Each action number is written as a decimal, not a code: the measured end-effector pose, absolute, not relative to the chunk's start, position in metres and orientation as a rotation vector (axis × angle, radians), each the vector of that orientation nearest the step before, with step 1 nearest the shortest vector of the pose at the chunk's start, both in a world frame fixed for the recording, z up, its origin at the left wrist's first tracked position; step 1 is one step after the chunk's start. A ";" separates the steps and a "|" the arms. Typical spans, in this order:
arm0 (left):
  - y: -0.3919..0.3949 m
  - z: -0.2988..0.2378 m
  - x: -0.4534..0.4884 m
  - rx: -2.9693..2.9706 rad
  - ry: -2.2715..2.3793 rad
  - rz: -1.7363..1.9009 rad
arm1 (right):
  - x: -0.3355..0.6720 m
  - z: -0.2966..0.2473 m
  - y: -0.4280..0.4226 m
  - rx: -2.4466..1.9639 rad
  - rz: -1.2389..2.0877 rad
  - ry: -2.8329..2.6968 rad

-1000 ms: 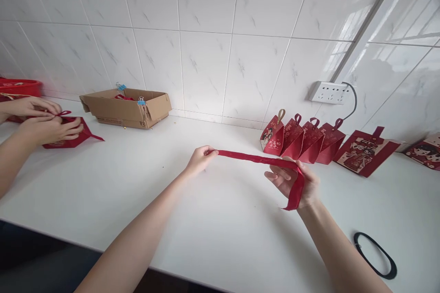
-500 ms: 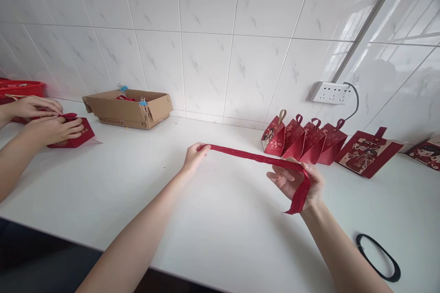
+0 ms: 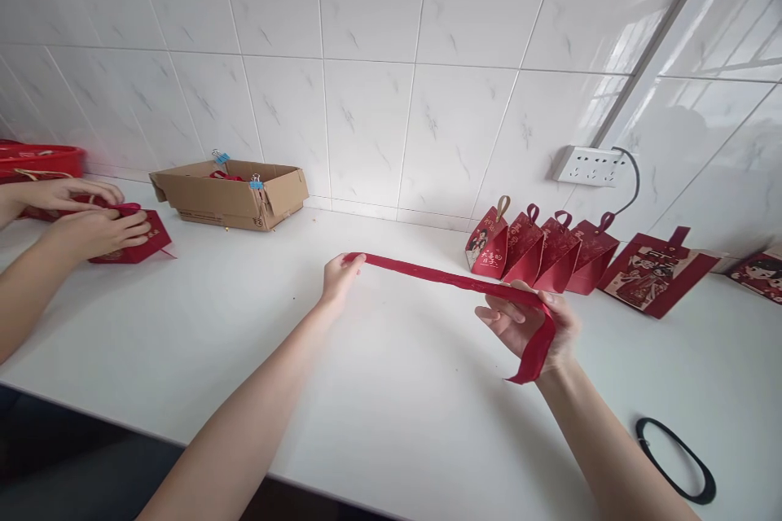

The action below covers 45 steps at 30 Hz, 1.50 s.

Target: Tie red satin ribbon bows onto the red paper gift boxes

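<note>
A long red ribbon [image 3: 428,271] is stretched between my two hands above the white table [image 3: 379,407]. My left hand [image 3: 340,277] pinches one end, its fingers closed. My right hand [image 3: 538,321] grips the ribbon between thumb and fingers, palm turned up, and a loose tail hangs down over the palm. Behind my right hand stand several small red gift boxes [image 3: 521,248] with loop handles, in a row.
A cardboard box [image 3: 226,199] with blue binder clips stands by the tiled wall. At left a co-worker's hands [image 3: 91,232] handle a red box [image 3: 152,242]. A larger red box [image 3: 656,273], a power strip [image 3: 587,166] and a black band [image 3: 709,488] are at right.
My left hand has shifted slightly left, drawing the ribbon a little longer. My right hand stays almost where it was.
</note>
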<state>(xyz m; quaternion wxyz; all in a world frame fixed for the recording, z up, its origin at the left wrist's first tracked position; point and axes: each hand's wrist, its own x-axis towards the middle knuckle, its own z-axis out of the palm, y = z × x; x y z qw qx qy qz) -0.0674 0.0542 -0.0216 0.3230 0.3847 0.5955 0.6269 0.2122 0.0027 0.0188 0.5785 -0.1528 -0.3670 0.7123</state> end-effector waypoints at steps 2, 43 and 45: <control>0.054 -0.022 -0.068 0.998 1.559 1.662 | 0.212 0.019 0.002 -0.402 1.628 -0.881; 0.056 -0.005 -0.086 0.104 1.034 2.189 | 0.215 0.014 0.022 -0.599 1.447 -0.699; 0.055 -0.003 -0.086 0.056 1.012 2.202 | 0.213 0.013 0.023 -0.607 1.436 -0.731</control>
